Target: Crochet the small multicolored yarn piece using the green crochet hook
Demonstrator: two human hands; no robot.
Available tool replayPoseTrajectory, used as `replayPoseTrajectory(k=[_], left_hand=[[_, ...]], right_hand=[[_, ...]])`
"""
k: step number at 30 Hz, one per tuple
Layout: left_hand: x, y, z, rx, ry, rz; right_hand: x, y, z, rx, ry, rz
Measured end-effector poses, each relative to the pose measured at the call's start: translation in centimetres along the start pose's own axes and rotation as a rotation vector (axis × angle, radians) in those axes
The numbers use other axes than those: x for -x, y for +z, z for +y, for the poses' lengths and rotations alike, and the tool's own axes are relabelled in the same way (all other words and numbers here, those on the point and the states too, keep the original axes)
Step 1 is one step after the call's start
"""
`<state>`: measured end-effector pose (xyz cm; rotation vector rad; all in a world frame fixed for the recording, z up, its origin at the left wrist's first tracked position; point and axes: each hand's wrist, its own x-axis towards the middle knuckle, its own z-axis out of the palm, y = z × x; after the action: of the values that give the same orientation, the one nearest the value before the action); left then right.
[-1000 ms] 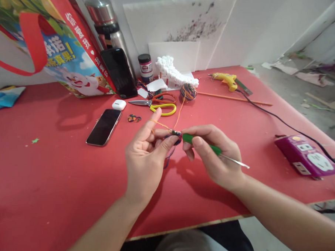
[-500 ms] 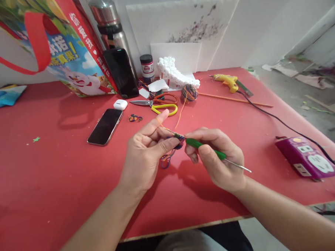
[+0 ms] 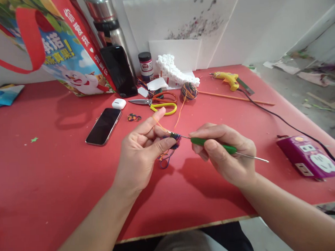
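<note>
My left hand point(image 3: 142, 150) pinches a small multicoloured piece of crochet point(image 3: 176, 141) between thumb and fingers, its index finger raised with orange yarn point(image 3: 158, 122) over it. Loose yarn loops point(image 3: 165, 162) dangle below the piece. My right hand point(image 3: 224, 149) is closed on the green handle of a crochet hook point(image 3: 199, 141). The hook's thin metal shaft reaches left into the crochet piece, and its other metal end sticks out past my palm. From the multicoloured yarn ball point(image 3: 189, 91) a strand runs down toward my left hand.
Behind my hands lie scissors point(image 3: 163, 108), a phone point(image 3: 104, 126), a white earbud case point(image 3: 118, 103) and a small yarn scrap point(image 3: 134, 117). A yellow glue gun point(image 3: 227, 79), its black cord and a purple box point(image 3: 309, 157) are on the right. A gift bag point(image 3: 78, 66) stands back left.
My right hand has moved right with the crochet hook, drawing more of its shaft out of the crochet piece. My left hand keeps its hold, and the view has shifted slightly.
</note>
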<state>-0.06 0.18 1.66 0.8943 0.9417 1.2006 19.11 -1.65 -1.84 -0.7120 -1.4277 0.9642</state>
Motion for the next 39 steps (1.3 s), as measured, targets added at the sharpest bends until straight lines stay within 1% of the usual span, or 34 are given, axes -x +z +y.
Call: replayPoseTrajectory(k=[5,16,22,29,39], left_hand=[[-0.1,-0.1,-0.1,-0.015,0.019,0.001],[0.1,-0.5,0.0,-0.081,0.054,-0.045],[0.0,-0.7,-0.1,-0.078,0.05,-0.077],[-0.1,-0.5,0.0,-0.068,0.046,-0.078],[0.0,-0.7,-0.1,-0.065,0.019,-0.12]], right_hand=[[-0.2,-0.3,-0.2,0.036,0.008,0.017],[-0.8,-1.5,-0.5,0.025,-0.021,-0.058],[-1.2,-1.9,-0.8,0.057,-0.038,-0.065],[-1.4,-2.3,-1.2,0.055,-0.008,-0.086],[-1.8,-2.8,-1.6,0.026,0.039,-0.108]])
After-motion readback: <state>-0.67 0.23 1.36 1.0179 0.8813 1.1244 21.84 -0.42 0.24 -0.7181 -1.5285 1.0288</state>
